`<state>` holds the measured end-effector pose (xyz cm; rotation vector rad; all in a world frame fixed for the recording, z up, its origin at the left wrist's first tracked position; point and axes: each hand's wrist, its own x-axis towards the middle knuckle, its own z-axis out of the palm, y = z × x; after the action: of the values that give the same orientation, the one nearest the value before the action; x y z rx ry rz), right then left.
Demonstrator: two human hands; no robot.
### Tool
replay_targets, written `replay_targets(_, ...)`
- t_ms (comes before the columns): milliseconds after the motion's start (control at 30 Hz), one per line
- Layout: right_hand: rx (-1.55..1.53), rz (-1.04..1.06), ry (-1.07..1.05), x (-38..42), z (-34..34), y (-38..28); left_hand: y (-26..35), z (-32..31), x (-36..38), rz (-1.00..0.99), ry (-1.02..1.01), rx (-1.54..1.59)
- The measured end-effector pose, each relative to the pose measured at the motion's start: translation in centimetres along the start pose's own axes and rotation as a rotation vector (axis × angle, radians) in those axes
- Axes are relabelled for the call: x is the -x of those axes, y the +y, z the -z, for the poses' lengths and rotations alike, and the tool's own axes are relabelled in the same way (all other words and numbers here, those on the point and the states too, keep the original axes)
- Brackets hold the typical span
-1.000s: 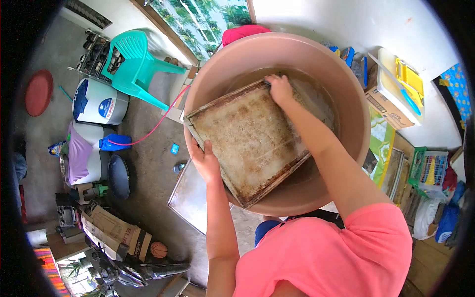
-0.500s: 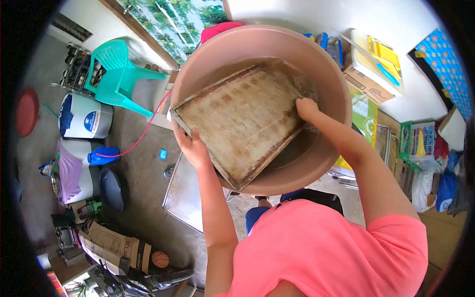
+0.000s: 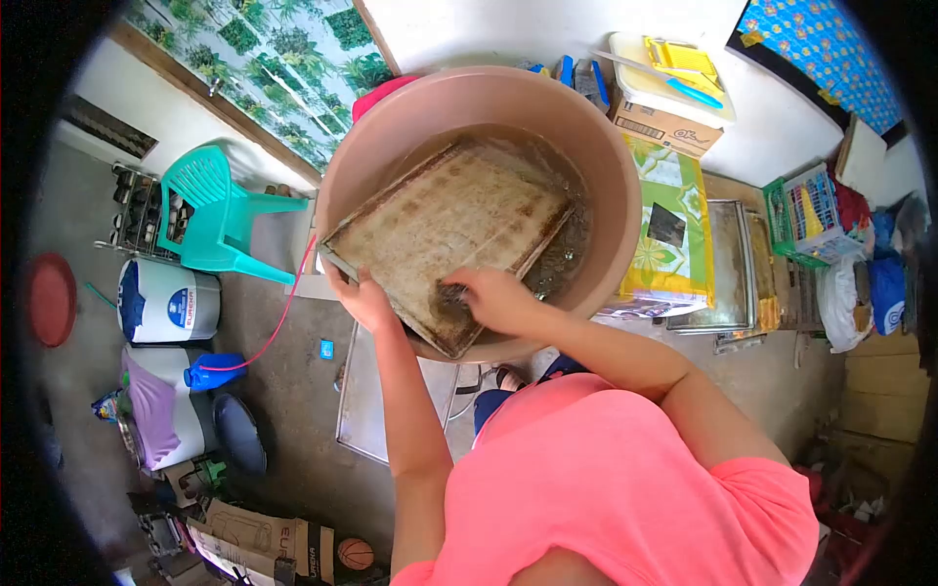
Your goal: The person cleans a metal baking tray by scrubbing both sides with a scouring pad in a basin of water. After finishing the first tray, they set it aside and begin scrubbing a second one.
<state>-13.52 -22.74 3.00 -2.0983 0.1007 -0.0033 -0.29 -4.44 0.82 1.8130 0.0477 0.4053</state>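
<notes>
A worn, stained metal baking tray [image 3: 420,220] lies tilted in a large brown plastic basin [image 3: 337,166], its far side down by the murky water [image 3: 562,244]. My left hand [image 3: 365,301] is closed on the tray's near left edge, thumb on top and the other fingers underneath. Bent over the tray's near corner, my right hand [image 3: 493,301] has its fingers closed on a small dark scouring pad [image 3: 451,293], mostly hidden by the fingers. A dark wet patch shows on the tray beneath it.
Below the basin, another flat metal tray [image 3: 391,400] rests on the floor. A green chair [image 3: 220,210] stands left, with a pink hose [image 3: 283,313] running nearby. At right are a patterned table cover [image 3: 674,225], a box [image 3: 664,129] and stacked metal trays [image 3: 718,283].
My right hand has moved from the tray's right edge to its near corner, pressing the pad there. The left hand keeps its hold, and the camera view has shifted.
</notes>
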Motion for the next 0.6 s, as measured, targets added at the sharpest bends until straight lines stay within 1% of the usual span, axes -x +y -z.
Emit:
replay_targets(67,-0.337,-0.142,-0.003,-0.7,2.0,2.5,-1.2,-0.3,-0.3,-0.034,0.063,-0.031)
replay_targets(100,-0.498,-0.232,-0.003,-0.9,3.1,3.8,-0.9,-0.2,-0.2,-0.113,0.064,-0.160)
replay_targets(167,-0.744,-0.337,0.011,-0.9,5.0,5.6,-0.4,0.1,0.7,-0.261,0.067,-0.417)
replay_targets(267,-0.879,-0.480,0.028,-0.4,6.6,6.6,1.7,0.6,2.2,-0.422,0.055,-0.619)
replay_targets(367,-0.879,-0.493,0.076,-0.3,6.7,7.2,3.5,0.8,3.7,-0.562,-0.124,-0.729)
replay_targets(433,-0.856,-0.445,0.097,-0.3,6.1,7.5,4.9,-0.3,5.4,-0.392,-0.385,-0.566)
replay_targets(500,-0.858,-0.375,0.089,-0.4,5.6,7.8,7.0,-1.9,7.8,-0.498,-0.564,-0.551)
replay_targets(567,-0.889,-0.288,0.054,-0.5,5.2,8.1,9.4,-3.4,10.1,-0.591,-0.636,-0.611)
replay_targets(600,-0.912,-0.261,0.017,-0.1,5.7,6.8,9.6,-4.0,10.6,-0.527,-0.693,-0.561)
